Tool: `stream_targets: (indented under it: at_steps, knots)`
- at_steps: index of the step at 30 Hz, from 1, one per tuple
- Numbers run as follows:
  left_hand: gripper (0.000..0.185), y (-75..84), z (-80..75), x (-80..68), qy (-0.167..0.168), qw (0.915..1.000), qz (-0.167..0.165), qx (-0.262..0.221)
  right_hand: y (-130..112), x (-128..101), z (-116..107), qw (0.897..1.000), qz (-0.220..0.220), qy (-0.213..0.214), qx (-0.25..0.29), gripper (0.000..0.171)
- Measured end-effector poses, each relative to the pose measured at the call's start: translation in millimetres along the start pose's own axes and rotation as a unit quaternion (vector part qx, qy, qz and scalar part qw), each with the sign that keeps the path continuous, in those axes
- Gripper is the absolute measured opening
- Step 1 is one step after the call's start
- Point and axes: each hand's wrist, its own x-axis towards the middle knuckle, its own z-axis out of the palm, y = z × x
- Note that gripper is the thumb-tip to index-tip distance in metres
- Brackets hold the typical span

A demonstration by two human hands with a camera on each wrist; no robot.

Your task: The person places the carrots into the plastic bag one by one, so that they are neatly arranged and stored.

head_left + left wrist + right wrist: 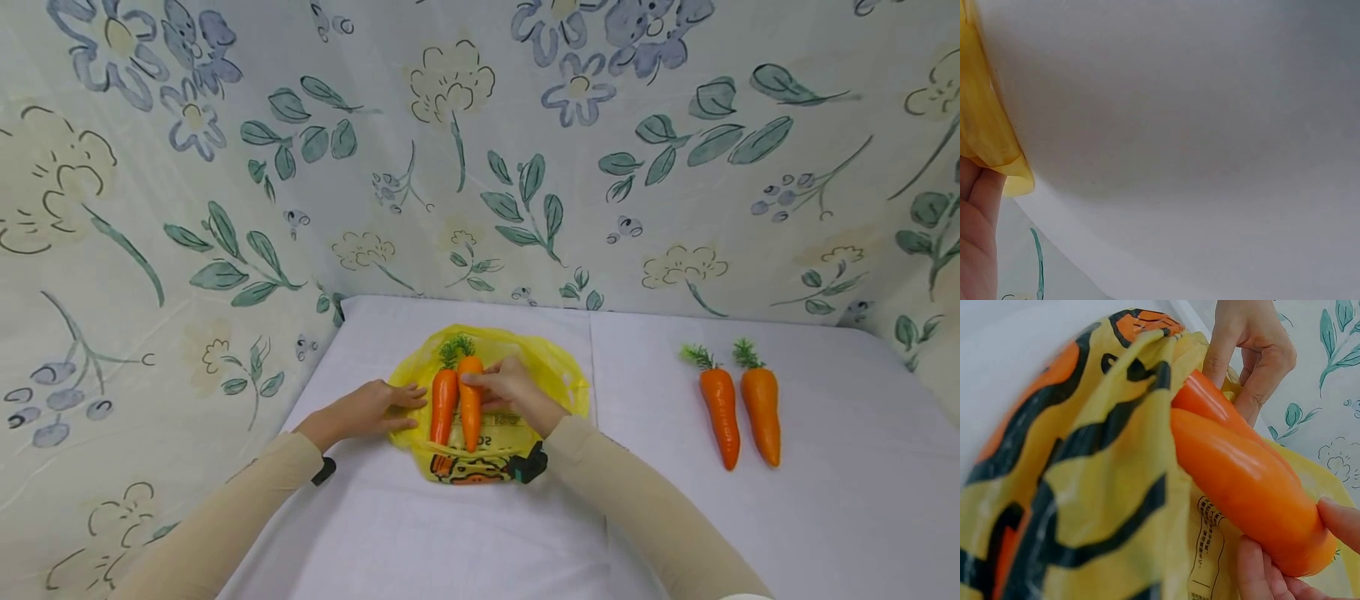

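On my feed, the left hand (pixel 375 410) grips the thin yellow bag (pixel 534 353) by its left rim. A red-orange carrot (pixel 443 406) and an orange carrot (pixel 470 410) point into its mouth; the right hand (pixel 519 392) pinches the latter's thick end (light, stiff, slick, I'd judge; the shoulder offers best purchase). Rightward, a third carrot (pixel 722 417) and a fourth carrot (pixel 762 412) lie on the bench (pixel 847 467).

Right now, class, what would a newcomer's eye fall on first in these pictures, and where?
Probably the bright yellow bag on the white surface, its mouth open around two orange carrots; the right hand holds the right-hand carrot and the left hand touches the bag's left edge. Next, perhaps, two more carrots off to the right, then the flowered cloth behind.
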Motion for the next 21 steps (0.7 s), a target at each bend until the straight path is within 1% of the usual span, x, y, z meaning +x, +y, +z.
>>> stream_targets:
  at_steps: [9, 21]
  knots:
    - [0.047, 1.0, 0.0, -0.2, 0.008, 0.9999, 0.008, 0.001, 5.6, 0.7, 4.2, 1.000, -0.009, -0.005, -0.004, 0.043]
    - [0.049, 2.4, -0.3, -1.0, 0.004, 1.0000, -0.003, -0.001, 8.0, -2.7, 3.8, 1.000, -0.004, -0.019, -0.007, 0.044]
